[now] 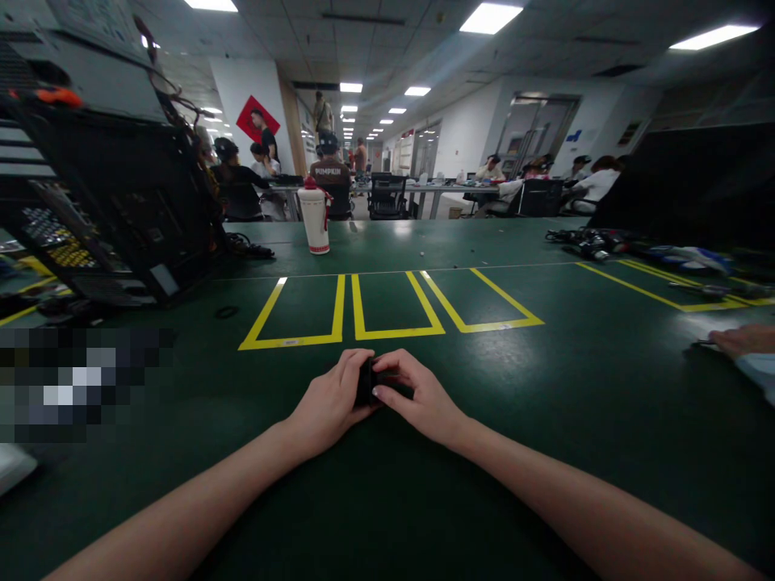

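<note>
My left hand (330, 399) and my right hand (417, 395) meet at the middle of the green table (545, 387), both closed round a small black object (365, 381). Most of that object is hidden by my fingers, so I cannot name it. My hands rest on the table just in front of three boxes marked in yellow tape (387, 311).
A white bottle with a red cap (316, 215) stands at the far side. A black equipment rack (115, 202) fills the left. Black parts and cables (590, 242) lie far right. Another person's hand (739, 339) rests at the right edge. Several people sit at distant tables.
</note>
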`<control>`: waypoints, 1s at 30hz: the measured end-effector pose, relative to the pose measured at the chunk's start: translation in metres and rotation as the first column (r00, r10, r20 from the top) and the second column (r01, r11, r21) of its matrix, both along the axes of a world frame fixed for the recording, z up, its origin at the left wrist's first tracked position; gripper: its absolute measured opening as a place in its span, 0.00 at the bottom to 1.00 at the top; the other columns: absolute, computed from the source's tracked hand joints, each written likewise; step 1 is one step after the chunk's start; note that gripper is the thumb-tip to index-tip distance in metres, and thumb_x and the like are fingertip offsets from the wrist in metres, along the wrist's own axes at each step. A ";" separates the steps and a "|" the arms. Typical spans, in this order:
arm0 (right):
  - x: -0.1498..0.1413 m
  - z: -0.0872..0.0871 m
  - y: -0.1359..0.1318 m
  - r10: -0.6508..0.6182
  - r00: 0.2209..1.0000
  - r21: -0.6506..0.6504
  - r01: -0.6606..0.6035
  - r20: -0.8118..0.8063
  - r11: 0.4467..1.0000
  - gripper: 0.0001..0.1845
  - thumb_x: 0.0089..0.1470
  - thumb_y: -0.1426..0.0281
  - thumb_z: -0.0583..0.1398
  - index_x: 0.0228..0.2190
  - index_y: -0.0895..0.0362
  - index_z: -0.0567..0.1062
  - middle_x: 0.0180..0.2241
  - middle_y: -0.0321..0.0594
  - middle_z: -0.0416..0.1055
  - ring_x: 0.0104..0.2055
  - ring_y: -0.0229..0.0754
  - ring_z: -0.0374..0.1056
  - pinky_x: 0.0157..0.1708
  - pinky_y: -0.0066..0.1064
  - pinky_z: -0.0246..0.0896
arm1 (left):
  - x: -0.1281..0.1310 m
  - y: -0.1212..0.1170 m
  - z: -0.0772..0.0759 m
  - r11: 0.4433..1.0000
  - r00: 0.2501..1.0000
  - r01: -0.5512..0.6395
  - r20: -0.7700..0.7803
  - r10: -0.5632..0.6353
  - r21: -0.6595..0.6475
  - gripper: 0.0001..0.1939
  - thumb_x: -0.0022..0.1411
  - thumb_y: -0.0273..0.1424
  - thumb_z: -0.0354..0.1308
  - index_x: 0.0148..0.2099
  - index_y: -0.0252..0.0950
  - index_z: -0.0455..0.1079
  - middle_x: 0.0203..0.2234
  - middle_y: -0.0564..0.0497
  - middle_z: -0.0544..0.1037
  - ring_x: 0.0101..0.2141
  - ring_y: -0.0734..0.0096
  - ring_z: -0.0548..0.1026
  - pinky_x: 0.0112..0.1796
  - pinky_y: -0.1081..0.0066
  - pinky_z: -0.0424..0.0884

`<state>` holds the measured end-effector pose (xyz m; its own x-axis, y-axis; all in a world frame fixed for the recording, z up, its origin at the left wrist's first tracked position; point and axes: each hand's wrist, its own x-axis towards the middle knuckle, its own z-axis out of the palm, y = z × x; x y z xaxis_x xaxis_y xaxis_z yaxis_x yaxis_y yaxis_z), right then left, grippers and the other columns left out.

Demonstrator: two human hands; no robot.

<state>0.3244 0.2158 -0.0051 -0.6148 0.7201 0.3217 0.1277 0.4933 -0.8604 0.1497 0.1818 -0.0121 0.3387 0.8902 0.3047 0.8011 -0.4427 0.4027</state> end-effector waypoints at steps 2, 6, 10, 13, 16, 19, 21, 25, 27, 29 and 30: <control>0.000 0.001 0.000 -0.002 1.000 -0.038 0.002 0.005 0.999 0.16 0.50 0.72 0.56 0.43 0.54 0.62 0.42 0.40 0.62 0.45 0.40 0.62 0.47 0.40 0.61 | 0.000 0.000 0.000 1.000 1.000 -0.002 0.002 0.002 -0.004 0.31 0.52 0.31 0.55 0.54 0.43 0.43 0.49 0.48 0.59 0.44 0.60 0.68 0.38 0.58 0.70; 0.001 0.002 -0.001 0.022 0.999 -0.024 -0.021 0.031 0.999 0.16 0.49 0.72 0.56 0.42 0.54 0.62 0.42 0.40 0.62 0.45 0.41 0.62 0.46 0.40 0.61 | 0.000 0.000 0.000 1.000 1.000 -0.003 -0.008 0.003 0.003 0.32 0.52 0.30 0.56 0.54 0.42 0.42 0.49 0.48 0.58 0.44 0.60 0.68 0.38 0.58 0.70; 0.001 0.000 0.000 0.005 0.999 0.057 -0.007 0.039 0.998 0.16 0.47 0.73 0.58 0.41 0.54 0.64 0.43 0.40 0.61 0.46 0.42 0.61 0.47 0.40 0.60 | 0.000 -0.001 0.001 1.000 1.000 -0.002 -0.023 0.002 0.009 0.32 0.51 0.28 0.56 0.54 0.41 0.43 0.49 0.47 0.58 0.45 0.60 0.67 0.40 0.59 0.69; 0.000 -0.001 0.001 -0.010 0.999 0.052 0.008 0.033 0.999 0.14 0.49 0.72 0.57 0.39 0.54 0.65 0.42 0.40 0.62 0.46 0.42 0.61 0.48 0.41 0.59 | 0.000 0.000 0.002 1.000 1.000 -0.001 -0.023 0.001 0.016 0.31 0.51 0.28 0.56 0.54 0.40 0.43 0.49 0.47 0.58 0.46 0.61 0.67 0.41 0.60 0.68; 0.000 -0.001 0.001 -0.003 1.000 -0.011 0.004 0.019 1.000 0.17 0.49 0.72 0.56 0.43 0.54 0.62 0.43 0.40 0.62 0.46 0.40 0.62 0.48 0.40 0.59 | 0.000 0.000 0.002 1.000 1.000 0.002 -0.013 -0.002 0.010 0.31 0.52 0.30 0.56 0.54 0.40 0.43 0.49 0.47 0.58 0.45 0.62 0.67 0.41 0.60 0.69; 0.000 0.000 0.000 0.008 1.000 -0.041 -0.007 0.022 0.999 0.19 0.49 0.72 0.57 0.45 0.54 0.61 0.44 0.40 0.62 0.47 0.41 0.61 0.48 0.40 0.60 | 0.000 -0.001 0.002 1.000 1.000 0.002 -0.005 -0.002 -0.003 0.32 0.52 0.29 0.56 0.54 0.42 0.43 0.49 0.48 0.58 0.45 0.61 0.67 0.40 0.59 0.69; 0.000 0.001 0.000 0.020 0.999 -0.032 -0.019 0.029 0.999 0.17 0.49 0.72 0.57 0.43 0.54 0.62 0.42 0.40 0.62 0.46 0.41 0.62 0.47 0.40 0.61 | 0.000 -0.001 0.002 1.000 1.000 -0.002 -0.006 0.002 -0.008 0.32 0.52 0.29 0.56 0.54 0.43 0.42 0.49 0.48 0.58 0.45 0.60 0.67 0.40 0.58 0.69; 0.001 0.003 -0.002 0.035 0.999 0.001 -0.035 0.007 0.999 0.16 0.48 0.73 0.57 0.41 0.54 0.63 0.42 0.39 0.61 0.45 0.40 0.62 0.47 0.40 0.61 | 0.000 -0.002 0.002 1.000 1.000 0.012 0.000 -0.012 -0.012 0.30 0.53 0.29 0.55 0.54 0.42 0.43 0.50 0.47 0.57 0.46 0.60 0.67 0.40 0.58 0.69; 0.001 0.003 -0.002 0.030 1.000 0.006 -0.030 -0.005 1.000 0.15 0.49 0.73 0.57 0.41 0.53 0.64 0.43 0.39 0.61 0.45 0.41 0.61 0.47 0.40 0.61 | 0.000 -0.002 0.002 1.000 1.000 0.017 0.010 -0.017 -0.008 0.30 0.53 0.30 0.55 0.54 0.43 0.42 0.50 0.47 0.57 0.46 0.60 0.67 0.40 0.57 0.69; 0.001 0.002 -0.002 0.023 1.000 0.000 -0.023 -0.005 1.000 0.14 0.49 0.72 0.56 0.41 0.54 0.64 0.43 0.39 0.61 0.46 0.41 0.61 0.47 0.40 0.61 | 0.000 -0.001 0.002 1.000 1.000 0.013 0.016 -0.013 -0.009 0.30 0.53 0.30 0.54 0.54 0.44 0.42 0.50 0.48 0.57 0.46 0.59 0.67 0.40 0.56 0.69; 0.001 0.002 -0.001 0.019 1.000 -0.007 -0.019 -0.004 1.000 0.15 0.49 0.72 0.56 0.41 0.54 0.64 0.42 0.39 0.62 0.46 0.41 0.61 0.47 0.40 0.61 | 0.000 -0.001 0.002 1.000 1.000 0.010 0.016 -0.010 -0.012 0.30 0.53 0.31 0.54 0.54 0.44 0.42 0.50 0.48 0.57 0.46 0.59 0.67 0.40 0.55 0.69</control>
<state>0.3249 0.2145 -0.0033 -0.6270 0.7108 0.3190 0.1154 0.4896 -0.8643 0.1500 0.1804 -0.0097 0.3431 0.8904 0.2993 0.7900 -0.4459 0.4208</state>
